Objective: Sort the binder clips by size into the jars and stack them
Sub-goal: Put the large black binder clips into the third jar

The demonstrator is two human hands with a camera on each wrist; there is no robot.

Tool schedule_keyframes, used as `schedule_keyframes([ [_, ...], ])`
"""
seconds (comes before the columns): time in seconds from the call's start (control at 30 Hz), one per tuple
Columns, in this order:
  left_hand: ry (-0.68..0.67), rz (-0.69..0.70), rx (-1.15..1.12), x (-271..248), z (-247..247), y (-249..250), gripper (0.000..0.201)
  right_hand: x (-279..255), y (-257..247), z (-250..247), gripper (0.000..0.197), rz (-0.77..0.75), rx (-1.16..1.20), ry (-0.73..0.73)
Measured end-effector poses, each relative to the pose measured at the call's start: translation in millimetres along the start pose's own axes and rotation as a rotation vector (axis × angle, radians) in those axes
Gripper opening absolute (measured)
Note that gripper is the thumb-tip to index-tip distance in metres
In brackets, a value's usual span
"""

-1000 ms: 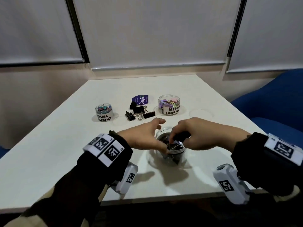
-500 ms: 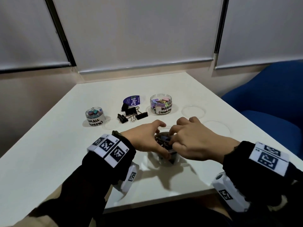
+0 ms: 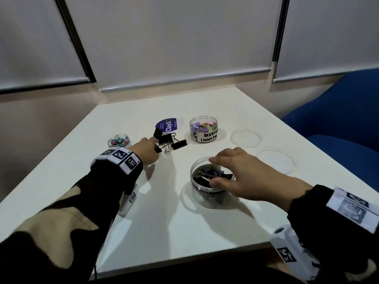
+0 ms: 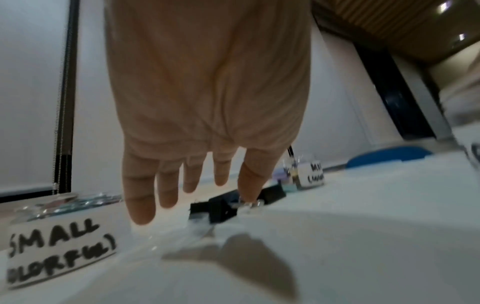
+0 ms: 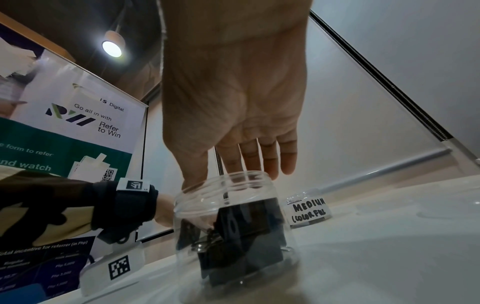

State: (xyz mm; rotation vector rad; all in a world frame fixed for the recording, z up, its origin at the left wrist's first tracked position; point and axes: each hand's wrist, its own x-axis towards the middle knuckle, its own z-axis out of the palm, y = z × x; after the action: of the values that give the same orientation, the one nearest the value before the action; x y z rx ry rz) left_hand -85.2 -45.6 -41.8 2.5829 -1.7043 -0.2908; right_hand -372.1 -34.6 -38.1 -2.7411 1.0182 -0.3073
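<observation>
A clear jar [image 3: 207, 194] holding large black binder clips [image 3: 211, 176] stands near me, right of centre. My right hand [image 3: 213, 171] lies over its mouth, thumb on the near rim and straight fingers on the far rim; the right wrist view shows that hand [image 5: 233, 174] above the jar [image 5: 233, 236]. My left hand [image 3: 152, 144] reaches with straight, spread fingers to a loose pile of black clips [image 3: 170, 143], one fingertip touching it. In the left wrist view the hand [image 4: 194, 195] holds nothing beside the clips [image 4: 221, 207]. The jars labelled small [image 3: 119, 140] and medium [image 3: 203, 130] hold coloured clips.
Two clear lids [image 3: 245, 138] [image 3: 275, 161] lie flat on the white table [image 3: 184, 226], right of the jars. A purple packet [image 3: 167, 125] sits behind the clip pile. A blue chair [image 3: 338, 119] stands past the table's right edge.
My left hand has let go of the large jar and moved forward and left to the loose black clips. My right hand's fingers have come out of the jar and spread over its rim.
</observation>
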Motion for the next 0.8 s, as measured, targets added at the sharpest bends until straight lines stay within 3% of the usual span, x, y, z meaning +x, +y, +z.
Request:
schedule_keyframes([
  [0.1,0.008,-0.002,0.094,8,9,-7,0.066,-3,-1,0,0.058,-0.008,0.009,0.020],
  [0.33,0.069,0.049,0.177,19,10,-8,0.039,-5,2,1,0.055,-0.030,0.040,0.043],
  [0.43,0.088,0.087,0.194,22,9,-3,0.041,-4,6,3,0.057,-0.027,0.062,0.055],
  [0.8,-0.004,0.130,0.101,27,10,7,0.041,-6,13,6,0.060,-0.029,0.122,0.059],
])
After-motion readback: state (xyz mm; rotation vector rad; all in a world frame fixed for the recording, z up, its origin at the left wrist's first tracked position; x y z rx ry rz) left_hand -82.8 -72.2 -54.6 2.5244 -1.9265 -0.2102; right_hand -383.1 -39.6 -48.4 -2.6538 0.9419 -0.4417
